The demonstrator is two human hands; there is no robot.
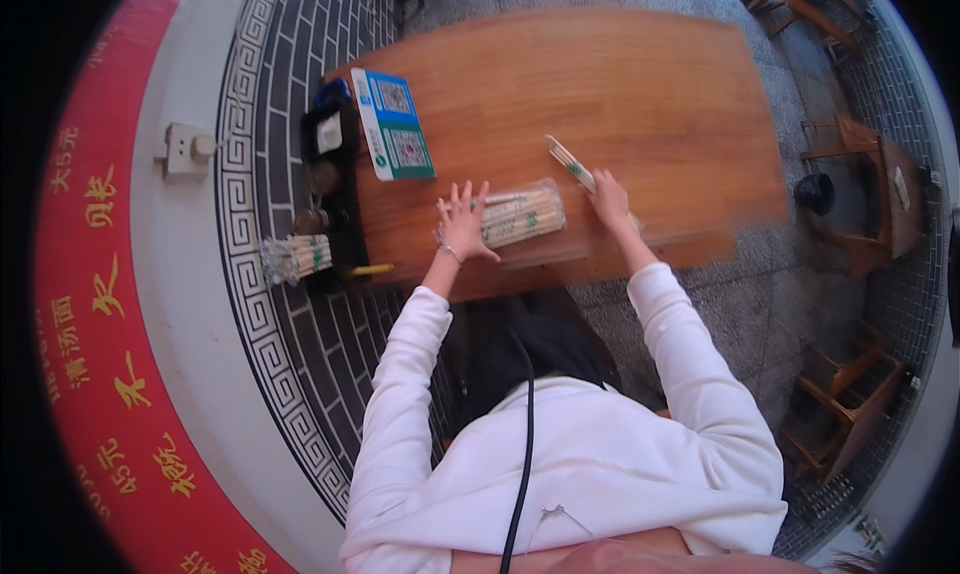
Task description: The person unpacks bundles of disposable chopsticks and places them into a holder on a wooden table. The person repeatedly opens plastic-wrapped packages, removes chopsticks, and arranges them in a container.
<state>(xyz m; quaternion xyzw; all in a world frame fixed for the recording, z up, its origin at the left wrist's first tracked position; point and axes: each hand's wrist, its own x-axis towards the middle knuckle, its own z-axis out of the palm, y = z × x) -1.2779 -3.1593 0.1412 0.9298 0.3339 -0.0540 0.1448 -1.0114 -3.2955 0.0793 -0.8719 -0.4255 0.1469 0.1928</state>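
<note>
On the wooden table (600, 78) before me lies a clear plastic pack of wrapped disposable chopsticks (525, 215). My left hand (466, 225) rests over the left end of this pack with its fingers spread. To the right of the pack, my right hand (611, 199) grips a small bunch of wrapped chopsticks (570, 163), which points up and to the left. The lower end of that bunch is partly hidden by the hand. More wrapped chopsticks (309, 254) stand bundled at the table's left end, by the wall.
A card with printed codes (394, 123) stands at the table's left side. Beside it, a black caddy (330, 135) holds tissues and jars. A yellow object (372, 269) lies near the front left corner. Wooden stools (847, 394) and another table (892, 191) stand to the right.
</note>
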